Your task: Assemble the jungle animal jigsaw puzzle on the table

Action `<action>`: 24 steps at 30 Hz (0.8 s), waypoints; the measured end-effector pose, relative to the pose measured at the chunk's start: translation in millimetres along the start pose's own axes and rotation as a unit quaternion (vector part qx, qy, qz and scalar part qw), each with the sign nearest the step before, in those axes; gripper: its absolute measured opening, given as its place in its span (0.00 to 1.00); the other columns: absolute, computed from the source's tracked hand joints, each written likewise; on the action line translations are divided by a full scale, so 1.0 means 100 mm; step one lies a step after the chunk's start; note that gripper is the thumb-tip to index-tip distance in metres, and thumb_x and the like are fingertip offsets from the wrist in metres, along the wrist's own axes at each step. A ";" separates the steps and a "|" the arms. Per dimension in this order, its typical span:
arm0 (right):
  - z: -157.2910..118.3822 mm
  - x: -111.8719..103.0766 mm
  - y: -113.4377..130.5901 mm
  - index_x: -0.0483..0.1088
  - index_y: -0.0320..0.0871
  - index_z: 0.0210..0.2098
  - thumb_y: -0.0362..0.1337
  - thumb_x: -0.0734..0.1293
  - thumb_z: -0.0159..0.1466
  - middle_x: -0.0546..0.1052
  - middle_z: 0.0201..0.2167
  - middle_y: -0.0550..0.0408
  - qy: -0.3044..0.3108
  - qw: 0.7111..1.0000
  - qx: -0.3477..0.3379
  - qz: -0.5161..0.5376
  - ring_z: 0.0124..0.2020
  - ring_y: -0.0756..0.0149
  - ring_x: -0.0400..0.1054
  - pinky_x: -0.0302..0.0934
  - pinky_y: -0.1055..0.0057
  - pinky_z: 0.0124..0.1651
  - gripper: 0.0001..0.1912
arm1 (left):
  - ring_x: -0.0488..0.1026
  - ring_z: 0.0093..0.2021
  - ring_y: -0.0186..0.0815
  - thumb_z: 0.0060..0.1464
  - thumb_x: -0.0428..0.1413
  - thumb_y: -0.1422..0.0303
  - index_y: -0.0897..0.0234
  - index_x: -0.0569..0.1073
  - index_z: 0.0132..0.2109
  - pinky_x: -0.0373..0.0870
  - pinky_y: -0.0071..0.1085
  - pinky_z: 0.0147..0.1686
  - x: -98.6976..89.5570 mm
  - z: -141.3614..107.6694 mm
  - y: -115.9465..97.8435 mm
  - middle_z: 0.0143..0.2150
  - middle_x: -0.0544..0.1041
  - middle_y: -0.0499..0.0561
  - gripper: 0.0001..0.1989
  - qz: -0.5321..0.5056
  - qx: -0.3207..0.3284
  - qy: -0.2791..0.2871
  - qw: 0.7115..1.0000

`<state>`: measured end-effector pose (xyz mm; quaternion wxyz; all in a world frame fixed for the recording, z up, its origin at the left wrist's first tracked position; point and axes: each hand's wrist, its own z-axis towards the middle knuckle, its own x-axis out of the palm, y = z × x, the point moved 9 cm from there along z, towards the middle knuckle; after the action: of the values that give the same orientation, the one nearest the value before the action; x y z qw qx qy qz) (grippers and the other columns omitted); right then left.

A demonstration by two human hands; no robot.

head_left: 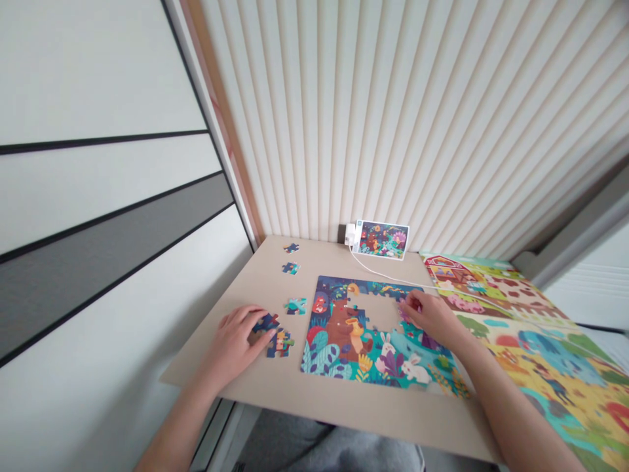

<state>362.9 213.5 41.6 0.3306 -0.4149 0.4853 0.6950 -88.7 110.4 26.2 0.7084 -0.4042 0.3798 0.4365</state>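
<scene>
A partly assembled jigsaw puzzle [339,367] with a bear, rabbits and plants lies flat on the table, with an irregular gap in its upper middle. At the right side of that gap, my right hand [432,318] has its fingers closed in a pinch on a purple-pink puzzle piece [403,311], mostly covered by the fingertips. My left hand [238,344] rests left of the puzzle, fingers spread and touching dark blue pieces [266,322]. Just by its thumb is a multicoloured cluster of pieces [282,342]. A teal piece [295,305] lies slightly farther back.
Two loose pieces, one blue-orange [291,248] and one blue-teal [291,268], lie at the table's back left. A picture card [383,240] leans against the pleated curtain [314,118] beside a white plug [350,234]. Its cable [373,272] runs rightward over colourful farm-scene boards [491,288].
</scene>
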 end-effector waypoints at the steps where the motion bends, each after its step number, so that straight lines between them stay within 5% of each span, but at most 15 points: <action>1: 0.00 0.00 0.00 0.66 0.47 0.29 0.48 0.63 0.68 0.76 0.24 0.56 0.001 1.000 0.000 -0.001 0.27 0.62 0.69 0.54 0.68 0.32 0.15 | 0.72 0.58 0.48 0.65 0.56 0.52 0.54 0.73 0.56 0.67 0.48 0.58 0.00 0.00 0.00 0.57 0.75 0.55 0.18 -0.001 -0.002 -0.001 1.000; 6: 0.00 0.02 0.00 0.66 0.47 0.29 0.48 0.63 0.68 0.77 0.25 0.55 0.003 1.000 -0.003 0.006 0.28 0.62 0.69 0.54 0.68 0.33 0.15 | 0.73 0.56 0.47 0.68 0.52 0.55 0.54 0.75 0.54 0.67 0.47 0.58 0.02 0.01 0.07 0.55 0.76 0.54 0.15 -0.011 -0.009 0.000 1.000; 9: 0.01 0.03 -0.01 0.67 0.47 0.29 0.49 0.62 0.68 0.76 0.24 0.56 0.007 1.000 -0.001 0.011 0.28 0.62 0.69 0.54 0.68 0.32 0.15 | 0.75 0.53 0.45 0.70 0.47 0.59 0.56 0.76 0.50 0.69 0.44 0.56 0.03 0.23 0.16 0.51 0.79 0.54 0.15 -0.014 0.004 0.007 1.000; 18: -0.02 0.02 0.03 0.66 0.47 0.30 0.46 0.63 0.68 0.76 0.26 0.56 0.007 1.000 0.005 0.013 0.29 0.62 0.69 0.54 0.68 0.33 0.13 | 0.68 0.65 0.48 0.64 0.51 0.65 0.64 0.69 0.63 0.62 0.42 0.63 0.49 1.99 0.48 0.65 0.72 0.62 0.22 0.047 -0.016 0.085 0.995; 24: -0.05 -0.01 0.05 0.65 0.47 0.30 0.47 0.62 0.70 0.76 0.26 0.56 0.007 1.000 0.011 0.020 0.30 0.62 0.69 0.54 0.68 0.34 0.15 | 0.76 0.53 0.51 0.60 0.59 0.59 0.65 0.75 0.50 0.69 0.43 0.52 0.88 2.46 0.68 0.48 0.80 0.63 0.16 0.045 -0.064 0.112 0.991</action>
<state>360.0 207.4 43.2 0.3175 -0.4069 0.5031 0.6932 -77.3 380.3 26.0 0.6135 -0.4780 0.4457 0.4432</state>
